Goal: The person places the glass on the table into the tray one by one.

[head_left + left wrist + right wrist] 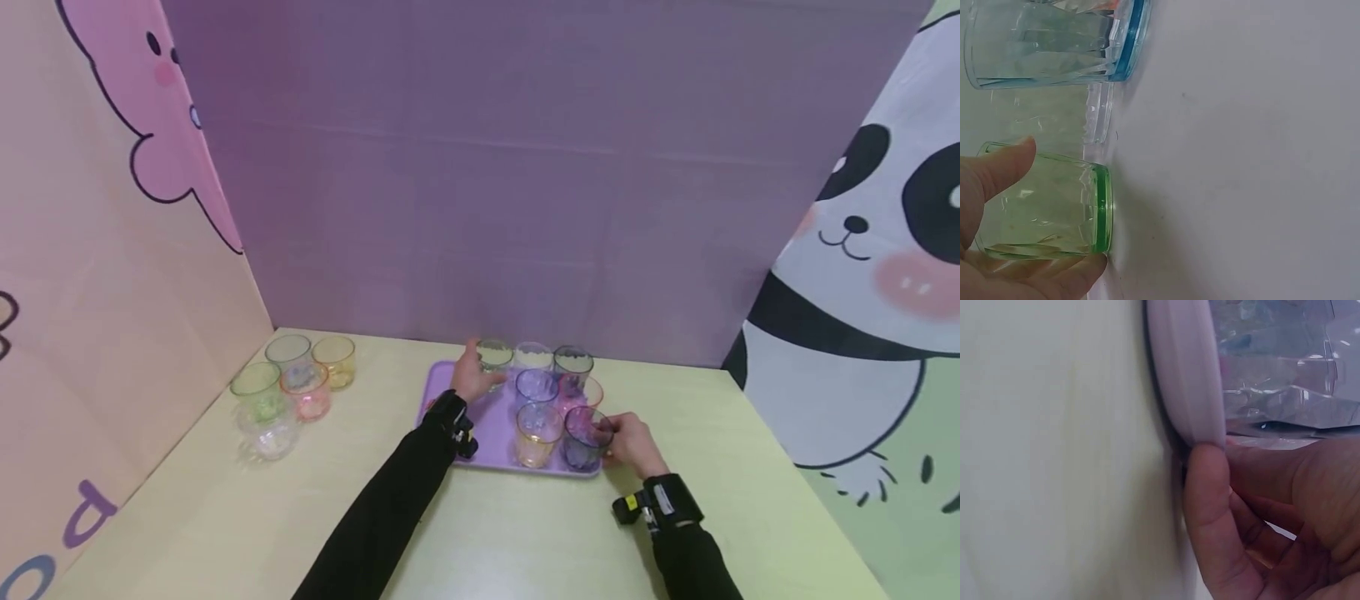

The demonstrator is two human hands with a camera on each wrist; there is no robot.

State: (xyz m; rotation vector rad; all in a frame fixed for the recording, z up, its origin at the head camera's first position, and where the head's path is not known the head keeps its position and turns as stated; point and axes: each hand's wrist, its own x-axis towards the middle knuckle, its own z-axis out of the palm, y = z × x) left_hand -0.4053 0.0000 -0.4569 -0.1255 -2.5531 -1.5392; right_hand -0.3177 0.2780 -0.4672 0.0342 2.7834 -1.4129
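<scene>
In the head view, a lilac tray (480,442) carries several clear tinted cups. My left hand (470,377) grips a green cup (1044,206) at the tray's back, thumb on one side and fingers on the other; its base appears to rest on the tray. My right hand (633,442) is at the tray's front right corner, beside a dark grey cup (587,442). The right wrist view shows its fingers (1208,500) pinching the tray rim (1188,375). A yellow cup (536,442) and a blue cup (537,387) stand nearby.
Another group of cups stands at the table's left: a green one (258,392), a yellow one (337,362), a pink one (307,398), a bluish one and a colourless one. A purple wall panel (450,208) rises behind the table (510,533).
</scene>
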